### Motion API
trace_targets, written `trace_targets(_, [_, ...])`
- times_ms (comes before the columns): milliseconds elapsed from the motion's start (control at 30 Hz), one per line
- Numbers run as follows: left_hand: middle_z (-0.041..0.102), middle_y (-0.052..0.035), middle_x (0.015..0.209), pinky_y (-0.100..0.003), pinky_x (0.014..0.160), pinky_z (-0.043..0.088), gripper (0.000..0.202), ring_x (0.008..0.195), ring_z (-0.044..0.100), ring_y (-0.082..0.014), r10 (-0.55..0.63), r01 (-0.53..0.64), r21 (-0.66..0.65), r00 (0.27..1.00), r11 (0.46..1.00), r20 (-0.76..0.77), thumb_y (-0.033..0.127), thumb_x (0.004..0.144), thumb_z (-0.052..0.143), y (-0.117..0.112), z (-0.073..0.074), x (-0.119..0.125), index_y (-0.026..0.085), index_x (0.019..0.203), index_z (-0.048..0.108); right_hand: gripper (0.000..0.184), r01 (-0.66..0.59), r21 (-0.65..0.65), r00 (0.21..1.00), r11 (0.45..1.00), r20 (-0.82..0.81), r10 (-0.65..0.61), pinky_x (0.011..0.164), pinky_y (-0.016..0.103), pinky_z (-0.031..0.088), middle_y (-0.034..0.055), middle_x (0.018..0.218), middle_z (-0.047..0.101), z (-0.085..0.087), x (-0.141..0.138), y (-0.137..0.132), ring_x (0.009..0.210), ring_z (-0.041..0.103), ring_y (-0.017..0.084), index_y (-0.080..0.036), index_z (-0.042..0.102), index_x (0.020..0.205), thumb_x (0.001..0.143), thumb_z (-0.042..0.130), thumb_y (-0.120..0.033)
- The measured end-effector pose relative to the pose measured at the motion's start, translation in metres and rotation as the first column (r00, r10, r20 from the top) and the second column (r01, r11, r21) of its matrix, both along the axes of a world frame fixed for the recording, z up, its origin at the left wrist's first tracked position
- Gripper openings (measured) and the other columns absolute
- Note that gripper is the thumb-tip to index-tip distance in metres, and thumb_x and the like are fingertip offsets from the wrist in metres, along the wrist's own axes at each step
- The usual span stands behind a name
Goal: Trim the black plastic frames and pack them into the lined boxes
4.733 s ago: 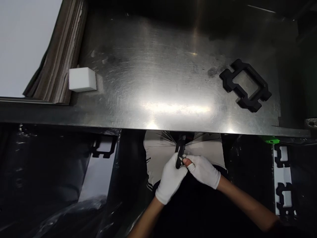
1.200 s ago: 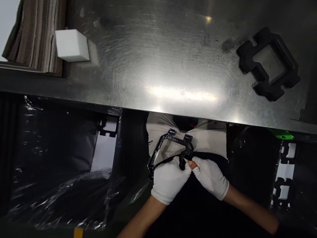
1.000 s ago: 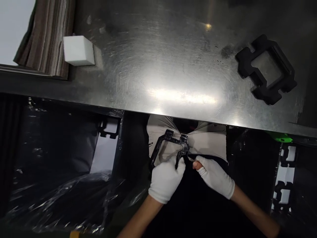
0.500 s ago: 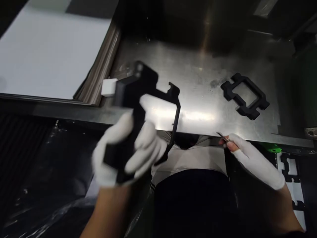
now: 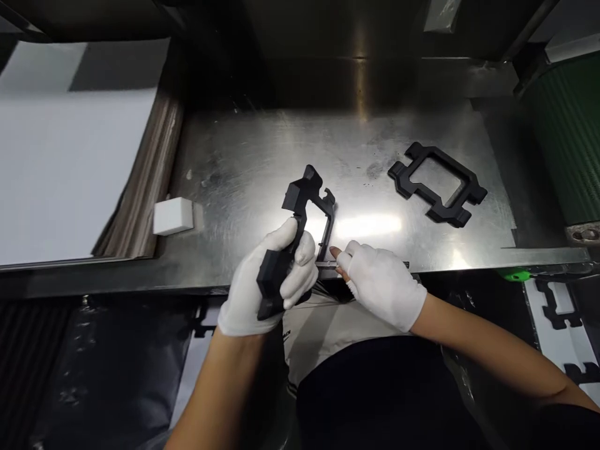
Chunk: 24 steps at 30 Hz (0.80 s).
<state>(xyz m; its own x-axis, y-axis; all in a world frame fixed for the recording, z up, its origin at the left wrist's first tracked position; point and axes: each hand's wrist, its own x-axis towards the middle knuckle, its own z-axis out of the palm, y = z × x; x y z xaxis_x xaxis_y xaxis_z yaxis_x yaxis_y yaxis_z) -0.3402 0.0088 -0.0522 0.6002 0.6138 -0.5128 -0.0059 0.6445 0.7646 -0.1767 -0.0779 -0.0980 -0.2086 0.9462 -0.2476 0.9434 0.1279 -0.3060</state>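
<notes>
My left hand (image 5: pixel 267 281), in a white glove, is closed round a black plastic frame (image 5: pixel 300 206) and holds it tilted above the bench's front edge. In my right hand (image 5: pixel 382 281), gloved with bare fingertips showing, is a slim metal tool (image 5: pixel 327 265) like a small blade. Its tip points left and lies close to the lower end of the frame's thin bar; whether they touch I cannot tell. A second black plastic frame (image 5: pixel 407 181) lies flat on the metal bench (image 5: pixel 262 150) to the right.
A thick stack of white sheets (image 5: pixel 70 169) fills the bench's left side, with a white block (image 5: pixel 173 215) beside it. A green ribbed surface (image 5: pixel 569 137) stands at the right. Below the front edge are a bright green handle (image 5: pixel 515 275) and more black frames (image 5: pixel 560 306) on white sheets.
My left hand has brought the black frame away from me and turned it. My right hand has moved left with the metal tool, up to the frame. The view has shifted.
</notes>
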Motion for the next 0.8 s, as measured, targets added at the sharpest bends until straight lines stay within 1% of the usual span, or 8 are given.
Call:
trace_targets(100, [0.035,0.0057,0.036,-0.026,0.041,0.025,0.054,0.029,0.031,-0.0086,-0.027,0.026,-0.015,0.999,1.000,-0.030,0.059,0.105,0.050,-0.002,0.002,0.003,0.021,0.066,0.056,0.035,0.017,-0.047,0.998,0.999,0.057,-0.014,0.052,0.029,0.045,0.0103,0.109,0.069,0.005,0.007,0.006,0.067,0.061,0.017,-0.021,0.066,0.136,0.114,0.038,-0.027])
trace_targets(267, [0.040,0.0054,0.037,-0.024,0.041,0.028,0.053,0.033,0.033,-0.0080,-0.045,0.045,-0.003,0.997,0.999,-0.066,0.058,0.105,0.049,-0.005,0.005,0.004,0.021,0.068,0.055,0.035,0.028,-0.024,0.997,0.999,0.078,-0.027,0.050,0.029,0.045,0.0091,0.107,0.068,0.018,0.021,0.017,0.067,0.062,0.017,-0.016,0.065,0.134,0.112,0.039,-0.018])
trace_targets(400, [0.039,0.0053,0.037,-0.022,0.040,0.026,0.053,0.033,0.033,-0.0076,-0.050,0.048,-0.019,0.997,0.999,-0.061,0.056,0.107,0.046,-0.007,0.005,0.004,0.020,0.069,0.055,0.034,0.172,-0.052,0.981,0.984,0.099,-0.166,0.048,0.029,0.043,0.0090,0.105,0.068,0.021,0.033,0.021,0.068,0.062,0.017,-0.015,0.067,0.131,0.110,0.040,-0.013])
trace_targets(533, [0.037,0.0062,0.037,-0.022,0.043,0.030,0.052,0.032,0.033,-0.0071,0.014,-0.014,-0.032,1.000,0.999,-0.006,0.053,0.108,0.046,-0.009,0.005,0.003,0.020,0.068,0.055,0.034,0.272,-0.088,0.962,0.958,0.008,-0.273,0.052,0.029,0.048,0.0096,0.110,0.068,0.015,0.041,0.023,0.072,0.064,0.018,-0.017,0.070,0.124,0.114,0.038,-0.023])
trace_targets(633, [0.028,0.0093,0.034,-0.022,0.045,0.036,0.053,0.028,0.028,-0.0062,0.108,-0.102,-0.050,0.984,0.993,0.140,0.049,0.108,0.047,-0.012,0.005,-0.005,0.021,0.063,0.045,0.031,0.326,-0.067,0.943,0.943,-0.043,-0.329,0.066,0.034,0.057,0.0131,0.118,0.069,0.016,0.042,0.025,0.087,0.068,0.023,-0.014,0.072,0.123,0.113,0.045,-0.024])
trace_targets(733, [0.018,0.0123,0.030,-0.023,0.041,0.035,0.055,0.022,0.020,-0.0060,0.154,-0.137,-0.072,0.912,0.988,0.380,0.047,0.108,0.049,-0.019,0.003,-0.019,0.024,0.061,0.031,0.041,0.374,0.073,0.902,0.925,-0.262,-0.344,0.095,0.045,0.058,0.0157,0.129,0.068,0.021,0.036,0.019,0.111,0.066,0.029,-0.014,0.060,0.148,0.111,0.053,-0.029])
trace_targets(767, [0.018,0.0129,0.028,-0.023,0.038,0.033,0.056,0.019,0.019,-0.0061,0.153,-0.137,-0.069,0.870,0.988,0.468,0.046,0.108,0.048,-0.024,0.001,-0.024,0.025,0.061,0.028,0.047,0.409,0.071,0.843,0.910,-0.411,-0.347,0.102,0.047,0.056,0.0150,0.131,0.068,0.021,0.032,0.016,0.116,0.065,0.029,-0.016,0.053,0.156,0.112,0.052,-0.033])
trace_targets(800, [0.019,0.0134,0.027,-0.022,0.035,0.031,0.055,0.017,0.020,-0.0063,0.148,-0.136,-0.063,0.820,0.989,0.552,0.046,0.109,0.047,-0.029,-0.002,-0.028,0.025,0.061,0.027,0.052,0.427,0.015,0.738,0.904,-0.584,-0.339,0.105,0.047,0.055,0.0133,0.130,0.069,0.021,0.026,0.011,0.117,0.065,0.028,-0.019,0.048,0.161,0.113,0.049,-0.038])
